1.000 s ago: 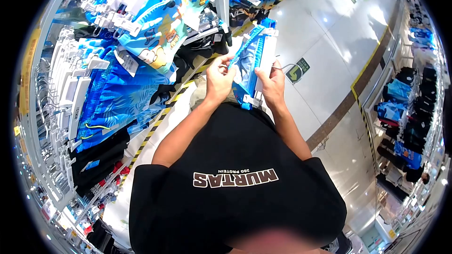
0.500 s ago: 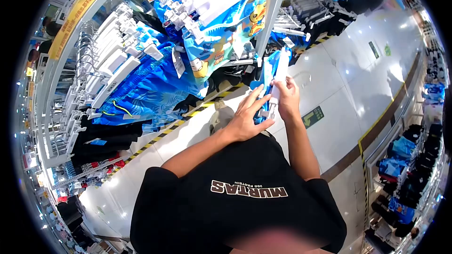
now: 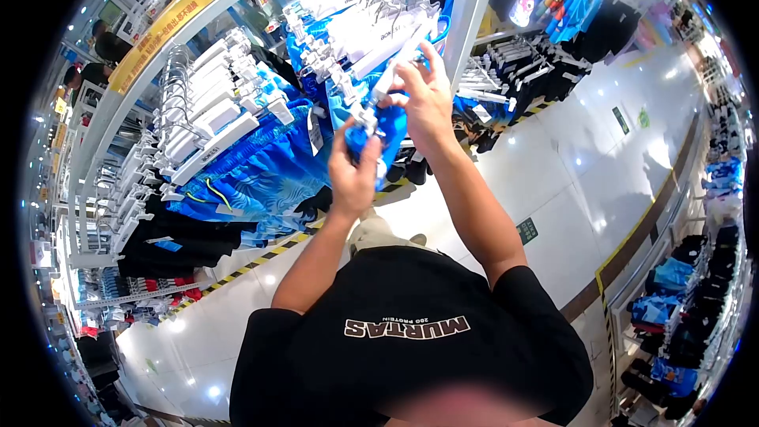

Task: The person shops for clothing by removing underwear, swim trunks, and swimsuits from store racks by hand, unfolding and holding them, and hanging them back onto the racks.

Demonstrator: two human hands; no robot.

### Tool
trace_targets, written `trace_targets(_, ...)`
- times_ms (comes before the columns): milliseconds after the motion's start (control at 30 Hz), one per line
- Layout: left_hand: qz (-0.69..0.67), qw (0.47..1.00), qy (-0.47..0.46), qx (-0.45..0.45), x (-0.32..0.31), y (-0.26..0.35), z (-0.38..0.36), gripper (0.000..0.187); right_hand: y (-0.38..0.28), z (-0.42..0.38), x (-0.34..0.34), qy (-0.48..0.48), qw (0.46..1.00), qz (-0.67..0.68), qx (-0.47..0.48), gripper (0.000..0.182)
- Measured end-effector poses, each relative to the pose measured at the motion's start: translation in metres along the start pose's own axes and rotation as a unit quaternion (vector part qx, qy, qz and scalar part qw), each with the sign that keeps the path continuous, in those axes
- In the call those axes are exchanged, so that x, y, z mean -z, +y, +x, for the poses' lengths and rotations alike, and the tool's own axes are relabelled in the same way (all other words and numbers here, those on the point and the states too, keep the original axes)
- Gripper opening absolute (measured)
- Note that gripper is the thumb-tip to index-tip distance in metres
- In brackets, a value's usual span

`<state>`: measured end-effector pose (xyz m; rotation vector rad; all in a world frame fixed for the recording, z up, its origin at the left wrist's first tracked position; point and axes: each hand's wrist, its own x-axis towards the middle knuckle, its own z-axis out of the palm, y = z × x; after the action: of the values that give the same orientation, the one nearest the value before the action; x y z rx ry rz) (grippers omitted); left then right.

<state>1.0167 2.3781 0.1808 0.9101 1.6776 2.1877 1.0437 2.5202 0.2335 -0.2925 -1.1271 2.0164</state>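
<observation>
A white clip hanger (image 3: 385,87) with blue shorts (image 3: 390,136) on it is held up at a slant before the rack. My left hand (image 3: 353,172) is closed around the lower clip end, thumb and fingers on either side of the cloth. Higher up, my right hand (image 3: 427,103) grips the hanger bar, fingers bent. Some fingertips are blurred or hidden. Just behind the held hanger hangs a row of white hangers (image 3: 371,20) with blue printed shorts. To the left, blue leaf-patterned shorts (image 3: 261,160) hang from more white hangers.
A white rack post (image 3: 468,24) rises right of my right hand. Black garments (image 3: 186,239) hang low on the left. Yellow-black striped tape (image 3: 265,259) edges the rack on the glossy tiled floor (image 3: 569,182). Another clothes rack (image 3: 672,292) lines the right side.
Both hands have moved up and left with the hanger and shorts, from over the aisle to the front of the hanging row. My left hand now grips the clip end.
</observation>
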Motion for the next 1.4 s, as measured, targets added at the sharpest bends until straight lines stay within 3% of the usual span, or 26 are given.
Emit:
trace_targets(167, 0.004, 0.999, 0.047, -0.004, 0.023, 0.0, 0.038, 0.023, 0.005, 0.013, -0.013, -0.04, 0.999, -0.012, 0.001, 0.086)
trace_targets(400, 0.037, 0.997, 0.069, 0.015, 0.027, -0.032, 0.034, 0.023, 0.009, 0.006, 0.014, -0.056, 0.997, 0.009, -0.055, 0.088)
trace_targets(433, 0.082, 0.995, 0.062, -0.019, 0.028, -0.033, 0.033, 0.023, 0.008, 0.004, 0.015, -0.043, 0.997, 0.011, -0.056, 0.084)
trace_targets(567, 0.043, 0.995, 0.092, -0.022, 0.018, -0.038, 0.036, 0.022, 0.006, 0.001, 0.031, -0.052, 0.996, -0.002, -0.066, 0.07)
trace_targets(700, 0.02, 0.995, 0.09, -0.021, 0.014, -0.04, 0.034, 0.02, 0.0, -0.016, 0.047, -0.038, 0.998, -0.052, -0.021, 0.067)
trace_targets(800, 0.064, 0.992, 0.078, -0.071, 0.011, -0.047, 0.028, 0.02, 0.01, -0.037, 0.079, -0.015, 0.994, -0.109, -0.02, 0.061)
trace_targets(867, 0.077, 0.995, 0.058, -0.028, 0.015, -0.062, 0.023, 0.019, 0.031, -0.053, 0.12, -0.015, 0.992, -0.112, -0.061, 0.044)
trace_targets(967, 0.188, 0.981, 0.043, -0.012, 0.021, -0.087, 0.012, 0.019, 0.08, -0.094, 0.193, 0.033, 0.981, -0.151, -0.117, 0.038)
trace_targets(1067, 0.226, 0.968, 0.074, 0.079, 0.032, -0.134, -0.004, 0.02, 0.102, -0.154, 0.257, 0.122, 0.947, -0.226, -0.195, 0.035)
trace_targets(1133, 0.222, 0.964, 0.034, 0.142, 0.03, -0.132, -0.012, 0.021, 0.115, -0.202, 0.295, 0.187, 0.921, -0.224, -0.258, 0.034)
trace_targets(1233, 0.228, 0.96, 0.044, 0.154, 0.023, -0.125, -0.012, 0.021, 0.116, -0.262, 0.325, 0.26, 0.865, -0.261, -0.34, 0.035)
trace_targets(1300, 0.227, 0.957, 0.034, 0.177, 0.026, -0.13, -0.006, 0.021, 0.111, -0.284, 0.33, 0.282, 0.85, -0.26, -0.36, 0.036)
trace_targets(1400, 0.208, 0.969, 0.044, 0.128, 0.033, -0.15, -0.002, 0.023, 0.106, -0.282, 0.339, 0.301, 0.846, -0.256, -0.357, 0.036)
